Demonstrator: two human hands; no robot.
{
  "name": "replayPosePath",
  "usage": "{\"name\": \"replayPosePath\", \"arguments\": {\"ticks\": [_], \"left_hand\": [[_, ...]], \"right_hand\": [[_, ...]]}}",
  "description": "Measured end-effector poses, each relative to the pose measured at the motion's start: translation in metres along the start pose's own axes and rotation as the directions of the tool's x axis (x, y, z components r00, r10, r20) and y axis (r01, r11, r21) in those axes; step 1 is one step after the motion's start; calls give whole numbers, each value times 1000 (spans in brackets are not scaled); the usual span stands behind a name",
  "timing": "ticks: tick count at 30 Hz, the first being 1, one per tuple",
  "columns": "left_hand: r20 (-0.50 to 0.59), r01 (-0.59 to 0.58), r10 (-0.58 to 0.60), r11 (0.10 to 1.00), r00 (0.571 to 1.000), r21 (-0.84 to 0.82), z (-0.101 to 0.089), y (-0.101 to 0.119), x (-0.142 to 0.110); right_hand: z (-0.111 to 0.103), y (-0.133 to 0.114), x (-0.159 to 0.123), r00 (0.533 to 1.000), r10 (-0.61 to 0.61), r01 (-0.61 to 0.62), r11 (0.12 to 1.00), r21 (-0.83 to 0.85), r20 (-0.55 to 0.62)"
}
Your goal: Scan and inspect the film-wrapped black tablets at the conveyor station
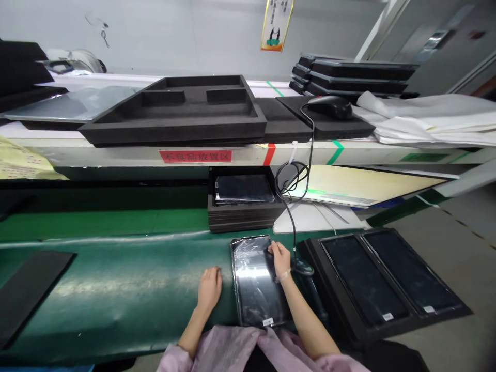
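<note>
A dark flat screen panel with shiny, wrinkled clear film over it lies on the green mat in front of me. A small white label sits near its lower edge. My right hand is over the panel's upper right corner, its fingers pinched together on what looks like the clear film. To the left of the panel, apart from it, my left hand rests on the green mat. Its fingers are curled in, and nothing shows in them.
A black foam tray with two panels stands at right, beside a mouse. Behind the mat, stacked foam trays hold another panel. A shelf carries a large foam tray. A black foam sheet lies left.
</note>
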State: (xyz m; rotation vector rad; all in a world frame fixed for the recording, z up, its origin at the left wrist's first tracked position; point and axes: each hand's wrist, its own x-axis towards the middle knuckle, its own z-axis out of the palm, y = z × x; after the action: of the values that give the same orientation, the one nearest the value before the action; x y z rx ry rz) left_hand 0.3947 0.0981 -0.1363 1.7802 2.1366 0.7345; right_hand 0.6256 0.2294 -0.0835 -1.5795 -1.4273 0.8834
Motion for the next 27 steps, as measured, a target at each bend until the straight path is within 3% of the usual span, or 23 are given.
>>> {"name": "replayPosePath", "arguments": {"ticks": [2,5,6,8,10,13,16,19,24,27], "left_hand": [[93,-218,219,976,971,-23,-3,35,3],[203,-531,518,848,831,10,-2,79,8],[231,-579,557,814,798,35,0,87,11],[285,-605,562,792,776,84,6,93,22],[302,-572,517,809,801,132,12,90,38],[266,-496,440,845,858,201,19,83,66],[225,-408,358,881,906,240,22,82,88],[207,-309,265,925,942,220,24,81,99],[191,-272,245,954,950,126,26,75,102],[179,-270,242,951,954,154,22,74,96]], "right_hand": [[-16,10,-17,999,46,-48,995,90,19],[-33,19,-42,998,40,-41,999,18,47],[-35,19,-50,999,5,-4,1000,-27,51],[-36,18,-65,993,-95,105,981,-163,67],[-30,14,-77,979,-174,201,910,-363,106],[-11,8,-86,951,-231,310,732,-607,207],[7,3,-79,896,-307,444,628,-640,321],[18,-2,-57,855,-338,516,629,-581,393],[30,-5,-15,859,-310,501,675,-542,407],[38,1,-3,869,-328,489,685,-541,371]]}}
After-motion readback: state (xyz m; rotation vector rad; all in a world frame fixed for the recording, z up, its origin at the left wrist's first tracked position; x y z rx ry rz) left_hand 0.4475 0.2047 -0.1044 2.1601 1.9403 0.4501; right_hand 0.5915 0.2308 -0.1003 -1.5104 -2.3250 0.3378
